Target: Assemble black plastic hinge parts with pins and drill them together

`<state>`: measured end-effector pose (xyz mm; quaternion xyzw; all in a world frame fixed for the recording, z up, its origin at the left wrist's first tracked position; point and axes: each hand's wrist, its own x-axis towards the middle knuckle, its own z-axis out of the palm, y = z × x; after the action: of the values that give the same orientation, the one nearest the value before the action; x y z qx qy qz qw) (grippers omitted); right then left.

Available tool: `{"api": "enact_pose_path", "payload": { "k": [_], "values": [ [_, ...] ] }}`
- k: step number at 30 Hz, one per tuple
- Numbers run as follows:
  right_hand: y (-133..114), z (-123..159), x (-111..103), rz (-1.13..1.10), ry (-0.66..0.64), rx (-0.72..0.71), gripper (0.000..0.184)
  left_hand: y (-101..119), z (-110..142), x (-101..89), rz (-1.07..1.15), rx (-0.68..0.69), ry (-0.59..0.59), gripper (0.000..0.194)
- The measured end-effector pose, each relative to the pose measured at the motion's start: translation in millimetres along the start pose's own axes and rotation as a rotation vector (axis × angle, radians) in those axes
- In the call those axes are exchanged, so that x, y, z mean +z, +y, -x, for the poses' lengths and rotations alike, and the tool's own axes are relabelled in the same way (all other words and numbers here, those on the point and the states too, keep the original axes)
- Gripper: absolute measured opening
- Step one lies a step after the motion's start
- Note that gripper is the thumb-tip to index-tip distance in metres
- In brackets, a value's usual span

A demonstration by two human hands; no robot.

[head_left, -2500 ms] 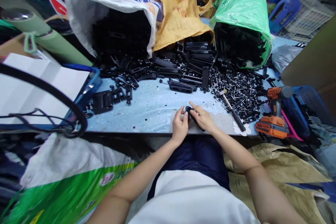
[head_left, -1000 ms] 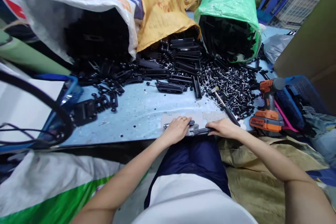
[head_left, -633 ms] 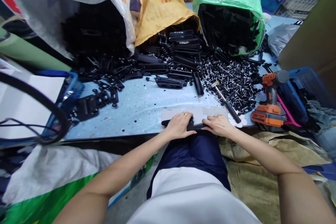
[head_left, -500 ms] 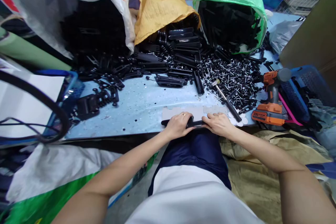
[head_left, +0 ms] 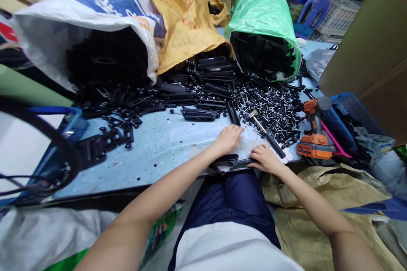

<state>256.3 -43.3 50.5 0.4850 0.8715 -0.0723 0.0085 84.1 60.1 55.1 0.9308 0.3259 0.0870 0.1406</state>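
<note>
You have two hands, one left hand (head_left: 227, 139) and one right hand (head_left: 266, 159), at one tabletop (head_left: 159, 144), and the long black parts (head_left: 240, 163) near them overlap too much for a sure count. Ahead of you, one white-and-blue sack (head_left: 114, 2), one yellow sack (head_left: 187, 17) and one green sack (head_left: 260, 12) make three, alongside one hammer (head_left: 269, 137) and one cordless drill (head_left: 315, 125). You also have two baskets, a left blue basket (head_left: 75, 123) and a right blue basket (head_left: 342, 132), plus one purple chair (head_left: 303, 30), while the metal pins (head_left: 278, 108) are too many to number.
</note>
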Motion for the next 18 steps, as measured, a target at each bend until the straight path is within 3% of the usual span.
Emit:
{"api": "enact_pose_path", "payload": {
  "k": [4,7,10,13,15,18],
  "values": [
    [-3.4,10.2,8.5,-0.055,0.045,0.043,0.031,0.6,-62.5,-2.2,-0.135,0.008,-0.023,0.032],
    [6.5,12.3,-0.3,-0.067,0.151,0.15,0.029,-0.6,-78.6,7.9,-0.165,0.046,-0.041,0.027],
    [35.8,3.2,-22.0,-0.009,0.244,0.444,0.029,-2.1,-77.0,17.4,-0.169,0.053,-0.036,0.026],
    [74.2,-19.3,-41.6,0.086,0.252,0.723,0.029,-1.2,-68.4,18.9,-0.176,0.036,-0.036,0.028],
    [95.4,-38.1,-47.6,0.128,0.221,0.818,0.029,-0.6,-57.3,15.4,-0.141,0.006,-0.02,0.026],
    [111.9,-60.8,-50.6,0.134,0.167,0.837,0.028,-6.4,-25.5,5.9,0.006,-0.024,0.077,0.017]
  ]
}}
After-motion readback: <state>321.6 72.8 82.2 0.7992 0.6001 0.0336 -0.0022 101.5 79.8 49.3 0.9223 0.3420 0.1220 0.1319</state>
